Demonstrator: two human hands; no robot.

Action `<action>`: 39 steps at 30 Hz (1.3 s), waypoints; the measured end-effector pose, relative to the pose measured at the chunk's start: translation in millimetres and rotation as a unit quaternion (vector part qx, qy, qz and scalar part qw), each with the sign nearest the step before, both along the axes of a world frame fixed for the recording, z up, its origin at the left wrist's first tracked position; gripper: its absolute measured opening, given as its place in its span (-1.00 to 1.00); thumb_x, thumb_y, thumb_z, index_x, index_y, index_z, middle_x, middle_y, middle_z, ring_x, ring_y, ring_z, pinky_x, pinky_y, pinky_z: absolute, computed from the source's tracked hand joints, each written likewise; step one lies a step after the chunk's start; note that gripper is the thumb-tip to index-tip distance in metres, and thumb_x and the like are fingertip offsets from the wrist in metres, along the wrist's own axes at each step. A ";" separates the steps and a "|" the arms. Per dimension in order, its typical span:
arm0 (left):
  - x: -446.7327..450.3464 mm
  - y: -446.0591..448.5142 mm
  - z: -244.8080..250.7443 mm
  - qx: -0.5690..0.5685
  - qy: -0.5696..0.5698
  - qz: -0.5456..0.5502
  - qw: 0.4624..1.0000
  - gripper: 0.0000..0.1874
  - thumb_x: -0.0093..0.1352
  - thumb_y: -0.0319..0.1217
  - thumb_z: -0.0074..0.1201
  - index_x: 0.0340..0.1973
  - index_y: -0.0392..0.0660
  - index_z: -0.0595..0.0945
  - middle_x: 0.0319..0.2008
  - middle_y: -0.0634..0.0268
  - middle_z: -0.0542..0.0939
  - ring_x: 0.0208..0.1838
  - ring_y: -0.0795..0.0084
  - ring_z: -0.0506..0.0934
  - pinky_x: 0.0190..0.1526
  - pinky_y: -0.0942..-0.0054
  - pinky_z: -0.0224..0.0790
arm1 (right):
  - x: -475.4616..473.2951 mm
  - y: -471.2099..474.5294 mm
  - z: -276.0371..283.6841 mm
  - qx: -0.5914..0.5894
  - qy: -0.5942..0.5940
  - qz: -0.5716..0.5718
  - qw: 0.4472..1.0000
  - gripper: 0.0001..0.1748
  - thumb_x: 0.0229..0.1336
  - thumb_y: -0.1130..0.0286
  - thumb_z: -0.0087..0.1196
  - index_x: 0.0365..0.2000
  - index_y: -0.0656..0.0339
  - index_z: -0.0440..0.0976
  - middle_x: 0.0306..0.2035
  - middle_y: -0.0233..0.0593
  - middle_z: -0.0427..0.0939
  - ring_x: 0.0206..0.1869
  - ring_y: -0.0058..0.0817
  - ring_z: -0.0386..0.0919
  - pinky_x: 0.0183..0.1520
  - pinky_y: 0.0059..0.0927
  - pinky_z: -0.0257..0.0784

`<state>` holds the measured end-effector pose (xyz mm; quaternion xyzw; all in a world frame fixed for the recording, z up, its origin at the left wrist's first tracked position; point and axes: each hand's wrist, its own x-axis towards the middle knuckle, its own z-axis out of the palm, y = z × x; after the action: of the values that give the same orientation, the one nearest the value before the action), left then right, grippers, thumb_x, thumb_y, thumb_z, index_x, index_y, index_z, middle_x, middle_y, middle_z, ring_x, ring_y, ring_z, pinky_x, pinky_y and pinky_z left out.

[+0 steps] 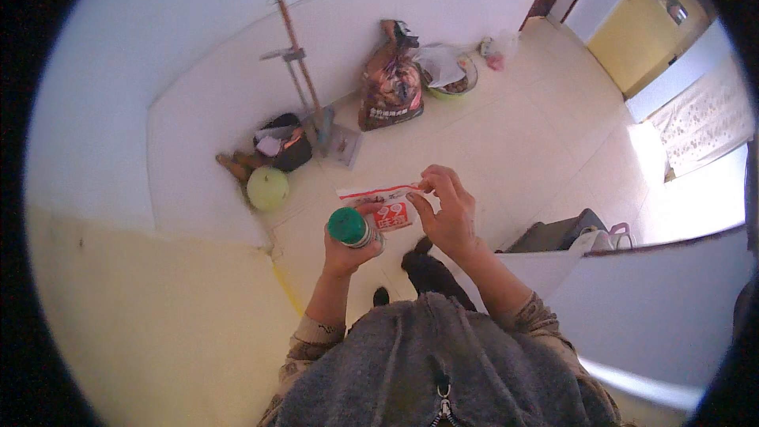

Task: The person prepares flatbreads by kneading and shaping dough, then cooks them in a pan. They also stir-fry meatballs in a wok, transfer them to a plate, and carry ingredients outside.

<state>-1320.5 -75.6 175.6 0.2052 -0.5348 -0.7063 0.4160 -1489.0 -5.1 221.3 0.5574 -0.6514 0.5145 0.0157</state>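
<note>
My left hand (344, 256) is wrapped around a small jar with a green lid (346, 225), held in front of my body. Behind the jar, a flat white and red plastic packet (394, 216) bearing writing reaches across to the right, its near-left part tucked at my left fingers. My right hand (447, 213) pinches the packet's upper right corner between thumb and fingertips. The jar's lid faces up towards me, and its side is mostly hidden by my fingers.
On the tiled floor along the wall stand a pale green round melon or ball (268, 188), a black bin (290, 151), a long-handled dustpan (341, 145), a large printed bag (391, 89) and a green basin (453, 88). A dark box (554, 234) lies at right; a yellow door (649, 29) is beyond.
</note>
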 end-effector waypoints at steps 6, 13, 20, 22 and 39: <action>-144.3 40.0 74.9 -0.093 -0.096 -0.042 0.990 -0.51 -0.07 -0.53 0.20 -0.16 -0.30 0.56 -0.09 0.18 0.54 -0.03 0.41 0.47 0.04 0.42 0.26 | -149.3 63.6 75.5 0.006 0.003 -0.011 1.000 -0.77 -0.25 0.52 0.27 -0.45 0.24 0.50 -0.28 -0.20 0.46 -0.30 -0.27 0.43 -0.28 -0.32 0.37; -322.2 -50.9 73.6 -0.079 -0.104 -0.160 0.978 -0.53 -0.06 -0.55 0.19 -0.17 -0.27 0.57 -0.11 0.23 0.55 -0.05 0.48 0.46 0.03 0.47 0.26 | -308.2 9.8 81.9 0.102 -0.032 -0.093 0.990 -0.82 -0.27 0.50 0.28 -0.52 0.20 0.53 -0.25 -0.24 0.43 -0.19 -0.31 0.38 -0.19 -0.33 0.32; -553.7 -80.9 53.9 -0.038 -0.016 -0.254 0.966 -0.49 -0.05 -0.56 0.17 -0.12 -0.31 0.52 -0.12 0.22 0.55 -0.08 0.48 0.47 -0.02 0.47 0.31 | -520.3 -6.3 55.0 0.025 -0.003 -0.172 0.985 -0.86 -0.20 0.44 0.26 -0.51 0.18 0.55 -0.23 -0.27 0.43 -0.13 -0.30 0.36 -0.10 -0.37 0.32; -624.3 -99.3 46.7 -0.076 -0.061 -0.304 0.948 -0.47 -0.05 -0.56 0.17 -0.09 -0.31 0.51 -0.15 0.24 0.56 -0.12 0.52 0.48 -0.06 0.49 0.33 | -582.9 -5.5 55.8 0.079 0.018 -0.217 0.973 -0.85 -0.20 0.38 0.26 -0.51 0.15 0.56 -0.26 -0.27 0.42 -0.14 -0.29 0.35 -0.10 -0.33 0.31; -1324.2 -105.8 39.9 -0.071 -0.081 -0.457 0.883 -0.38 -0.04 -0.61 0.25 -0.02 -0.26 0.45 -0.03 0.13 0.51 0.00 0.34 0.48 -0.03 0.34 0.38 | -1205.8 45.5 62.8 0.197 0.142 -0.313 0.918 -0.85 -0.24 0.41 0.24 -0.56 0.19 0.50 -0.08 -0.21 0.39 0.04 -0.16 0.31 0.03 -0.17 0.29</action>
<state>-2644.8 -181.4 215.5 -0.0355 -0.6498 -0.7591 0.0153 -2694.8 40.4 284.0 0.3845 -0.8715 0.2599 0.1582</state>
